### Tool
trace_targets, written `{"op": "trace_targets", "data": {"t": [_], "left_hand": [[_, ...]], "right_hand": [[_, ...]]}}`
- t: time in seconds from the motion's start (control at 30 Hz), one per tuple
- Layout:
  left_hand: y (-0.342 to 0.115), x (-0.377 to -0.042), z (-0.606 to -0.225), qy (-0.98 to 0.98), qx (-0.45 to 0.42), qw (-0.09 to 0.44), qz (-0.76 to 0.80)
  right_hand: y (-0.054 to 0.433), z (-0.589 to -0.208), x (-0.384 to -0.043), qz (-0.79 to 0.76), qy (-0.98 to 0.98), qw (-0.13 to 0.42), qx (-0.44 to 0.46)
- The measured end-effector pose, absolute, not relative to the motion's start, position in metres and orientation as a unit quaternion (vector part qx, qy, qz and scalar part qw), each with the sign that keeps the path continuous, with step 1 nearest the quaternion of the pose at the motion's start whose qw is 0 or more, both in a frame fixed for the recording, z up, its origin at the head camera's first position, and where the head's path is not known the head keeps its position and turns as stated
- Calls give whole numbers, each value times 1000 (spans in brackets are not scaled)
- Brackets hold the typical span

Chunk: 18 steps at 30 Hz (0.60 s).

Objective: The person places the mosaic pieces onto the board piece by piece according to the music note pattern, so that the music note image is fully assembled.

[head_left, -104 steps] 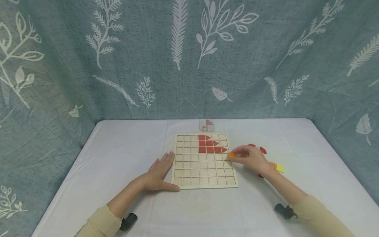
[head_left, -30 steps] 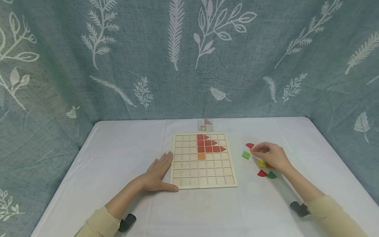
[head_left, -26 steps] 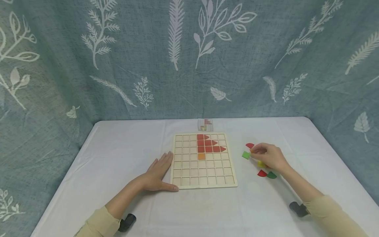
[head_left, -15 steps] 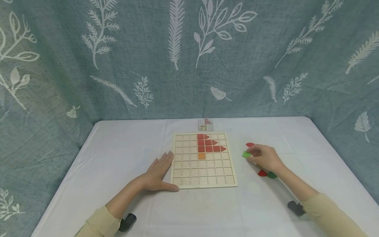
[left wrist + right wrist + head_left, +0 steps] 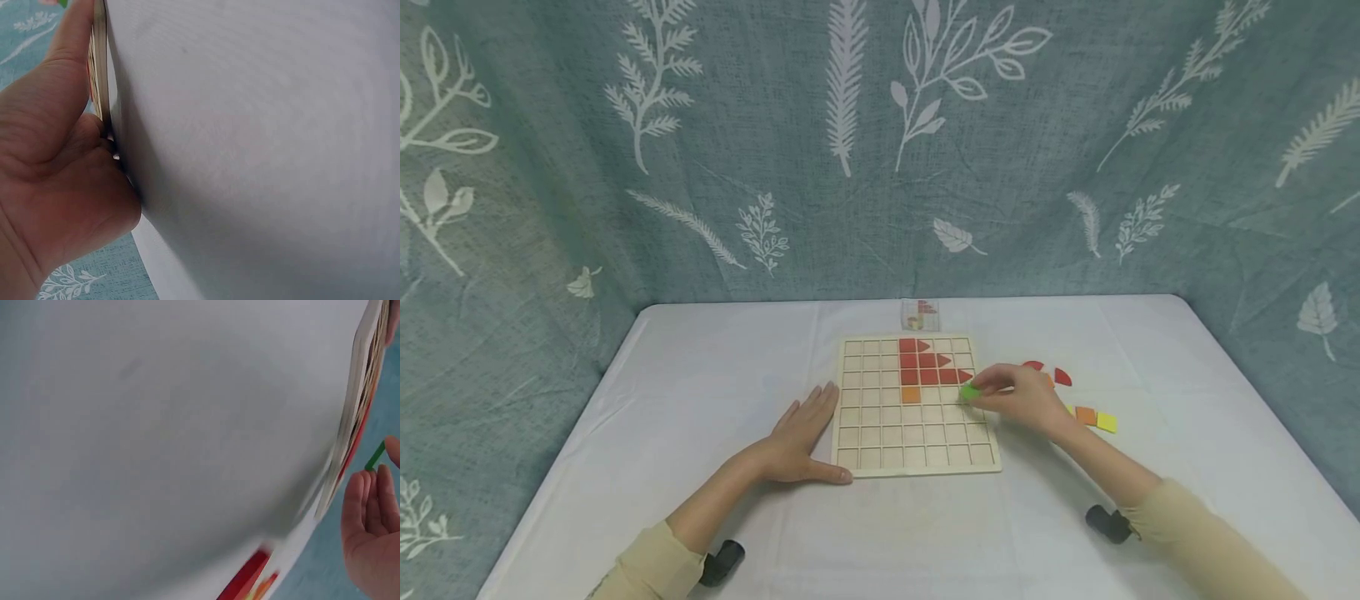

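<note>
My right hand [image 5: 1021,400] pinches a light green square tile [image 5: 970,392] over the right part of the wooden grid board [image 5: 883,460]. In the right wrist view the green tile [image 5: 375,455] shows edge-on between thumb and fingertips, apart from the board. My left hand [image 5: 801,440] lies with straight, spread fingers along the board's left edge, the thumb at its front left corner. In the left wrist view that hand [image 5: 56,144] touches the board's side [image 5: 100,62]. Red tiles [image 5: 919,377] form three stepped rows with pointed ends on the board, and an orange square tile [image 5: 911,394] sits just below them.
Right of the board lie loose pieces: red quarter-round tiles [image 5: 1063,377], an orange tile [image 5: 1086,416] and a yellow tile [image 5: 1107,422]; my right arm hides others. A small pattern card [image 5: 921,315] lies behind the board. A patterned curtain [image 5: 880,208] hangs behind the white table [image 5: 737,350].
An orange tile has been set on the board below the red rows. My right hand went back to the loose pieces, picked up the green tile and carried it left over the board. My left hand stayed.
</note>
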<state>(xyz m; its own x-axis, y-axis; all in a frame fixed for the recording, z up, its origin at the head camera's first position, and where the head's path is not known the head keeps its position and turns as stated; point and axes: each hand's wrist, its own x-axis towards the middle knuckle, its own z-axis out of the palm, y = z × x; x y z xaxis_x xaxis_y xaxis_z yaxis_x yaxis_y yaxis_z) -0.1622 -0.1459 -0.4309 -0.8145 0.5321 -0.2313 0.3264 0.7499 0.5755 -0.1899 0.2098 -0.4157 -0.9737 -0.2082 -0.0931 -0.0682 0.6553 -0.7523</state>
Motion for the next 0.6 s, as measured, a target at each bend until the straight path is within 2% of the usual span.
{"op": "trace_targets", "data": {"t": [0.3,0.6], "left_hand": [[-149,-164,-438,915,235,188,270],[-146,-163,-429,917,228,199,261]], "right_hand": [[163,-421,-192,-417,887,109,-169],[144,-423,-195,-371,884,76,-275]]}}
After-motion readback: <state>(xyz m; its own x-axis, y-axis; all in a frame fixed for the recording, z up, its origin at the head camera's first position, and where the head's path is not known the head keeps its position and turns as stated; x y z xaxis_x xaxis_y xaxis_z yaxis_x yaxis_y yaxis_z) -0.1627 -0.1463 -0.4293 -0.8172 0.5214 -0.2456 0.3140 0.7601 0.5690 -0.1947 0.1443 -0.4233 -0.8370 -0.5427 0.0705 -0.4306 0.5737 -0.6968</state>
